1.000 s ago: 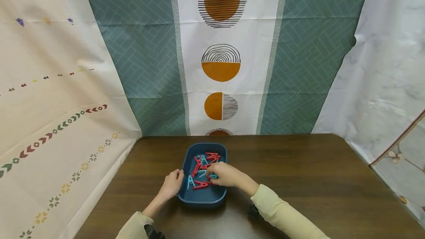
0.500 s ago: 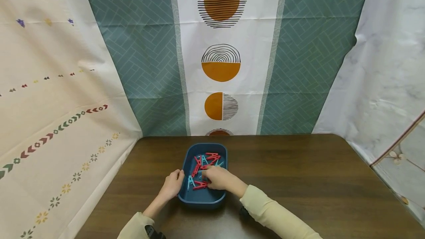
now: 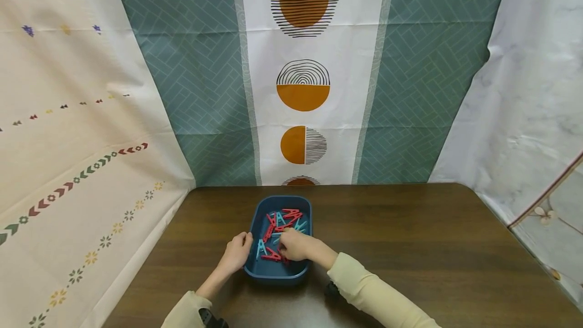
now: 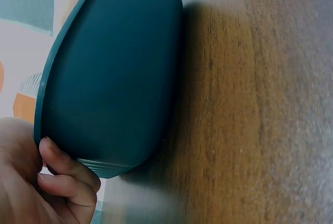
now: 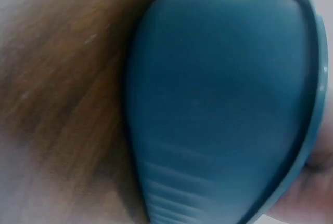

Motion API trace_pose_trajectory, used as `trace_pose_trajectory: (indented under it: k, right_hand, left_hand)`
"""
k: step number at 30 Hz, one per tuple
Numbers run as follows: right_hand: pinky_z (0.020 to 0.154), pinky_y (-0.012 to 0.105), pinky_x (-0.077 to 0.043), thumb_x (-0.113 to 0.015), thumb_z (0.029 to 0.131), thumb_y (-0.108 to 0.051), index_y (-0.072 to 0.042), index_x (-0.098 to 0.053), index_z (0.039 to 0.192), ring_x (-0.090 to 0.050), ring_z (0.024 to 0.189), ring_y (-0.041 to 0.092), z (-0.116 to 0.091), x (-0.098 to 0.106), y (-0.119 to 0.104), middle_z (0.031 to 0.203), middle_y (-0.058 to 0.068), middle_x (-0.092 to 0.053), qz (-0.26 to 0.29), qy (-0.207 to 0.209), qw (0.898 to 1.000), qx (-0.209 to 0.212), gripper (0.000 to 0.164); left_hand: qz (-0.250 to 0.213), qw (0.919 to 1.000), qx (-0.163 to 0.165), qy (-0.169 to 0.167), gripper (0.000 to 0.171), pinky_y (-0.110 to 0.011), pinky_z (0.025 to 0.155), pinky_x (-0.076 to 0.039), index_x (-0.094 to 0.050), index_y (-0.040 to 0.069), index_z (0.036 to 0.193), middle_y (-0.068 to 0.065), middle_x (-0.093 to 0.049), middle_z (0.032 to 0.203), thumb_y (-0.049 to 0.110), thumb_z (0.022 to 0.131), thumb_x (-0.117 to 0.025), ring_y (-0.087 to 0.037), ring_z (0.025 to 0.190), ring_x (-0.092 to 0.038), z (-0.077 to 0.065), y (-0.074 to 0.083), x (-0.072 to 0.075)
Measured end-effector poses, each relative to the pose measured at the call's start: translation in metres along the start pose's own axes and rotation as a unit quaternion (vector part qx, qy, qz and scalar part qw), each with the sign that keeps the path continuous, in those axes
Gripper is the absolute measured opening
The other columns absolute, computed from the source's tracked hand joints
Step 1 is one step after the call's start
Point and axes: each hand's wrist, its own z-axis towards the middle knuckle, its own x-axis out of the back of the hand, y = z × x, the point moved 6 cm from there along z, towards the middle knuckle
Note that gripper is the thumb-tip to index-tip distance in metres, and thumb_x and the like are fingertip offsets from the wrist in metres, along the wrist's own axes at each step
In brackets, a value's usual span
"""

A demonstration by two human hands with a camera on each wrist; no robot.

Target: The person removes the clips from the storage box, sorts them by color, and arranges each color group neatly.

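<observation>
The blue plastic bin (image 3: 277, 279) stands on the wooden table (image 3: 401, 247), left of centre, its far end near the table's far edge. Red clothespins (image 3: 267, 235) and light-blue clothespins (image 3: 261, 248) lie scattered inside. The left hand (image 3: 237, 252) pinches the bin's left rim, fingers curled outside; the right hand (image 3: 297, 245) dips among the clothespins, fingertips hidden, so I can't tell whether they pinch one.

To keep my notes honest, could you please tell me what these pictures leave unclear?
Head view: the right hand hides most of its own fingertips, so its grip is uncertain.
Head view: it covers space beneath, so the clothespins cannot be fully counted.
Left wrist view: the wall of the tray hides its contents.
Right wrist view: blur and the near wall obscure that hand.
</observation>
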Motion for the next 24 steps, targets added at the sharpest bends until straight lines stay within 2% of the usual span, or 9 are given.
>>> trace_pose_trajectory:
  k: [4,8,15,24]
  right_hand:
    - [0.074,0.021,-0.052,-0.070,0.082,-0.003,-0.014,-0.070,0.106,-0.055,0.080,0.008,-0.0029,0.0012,-0.0027,0.094,0.000,-0.067,-0.014,-0.011,1.000,0.000,0.026]
    - [0.066,0.019,-0.050,-0.075,0.079,0.000,-0.021,-0.070,0.107,-0.052,0.072,0.007,-0.0057,-0.0022,-0.0025,0.091,-0.003,-0.066,-0.029,-0.029,0.999,-0.009,0.035]
    - [0.061,0.018,-0.048,-0.077,0.078,-0.006,-0.020,-0.070,0.087,-0.052,0.066,0.005,-0.0063,-0.0033,-0.0003,0.080,-0.006,-0.064,-0.066,-0.009,0.998,-0.004,0.019]
    - [0.064,0.016,-0.047,-0.078,0.080,-0.015,-0.022,-0.072,0.087,-0.051,0.077,0.005,-0.0094,0.0046,-0.0033,0.088,-0.004,-0.060,-0.082,0.020,0.995,0.047,0.012]
  left_hand:
    - [-0.002,1.0000,0.000,0.001,0.032,-0.027,0.040,-0.041,-0.054,0.000,0.084,-0.004,-0.043,0.061,0.022,0.102,-0.041,-0.015,0.042,-0.043,-0.0004,-0.0001,0.0002]
    - [-0.004,1.0000,0.004,0.001,0.032,-0.026,0.039,-0.041,-0.054,0.000,0.083,-0.003,-0.043,0.061,0.023,0.102,-0.042,-0.015,0.042,-0.043,-0.0001,-0.0023,-0.0007]
    - [-0.006,1.0000,0.002,0.001,0.032,-0.026,0.039,-0.041,-0.053,0.001,0.083,-0.003,-0.043,0.060,0.023,0.102,-0.041,-0.015,0.041,-0.043,0.0011,-0.0036,-0.0014]
    - [-0.002,1.0000,-0.003,0.001,0.032,-0.026,0.039,-0.041,-0.053,0.001,0.083,-0.003,-0.042,0.060,0.023,0.103,-0.042,-0.014,0.041,-0.043,0.0001,-0.0016,-0.0002]
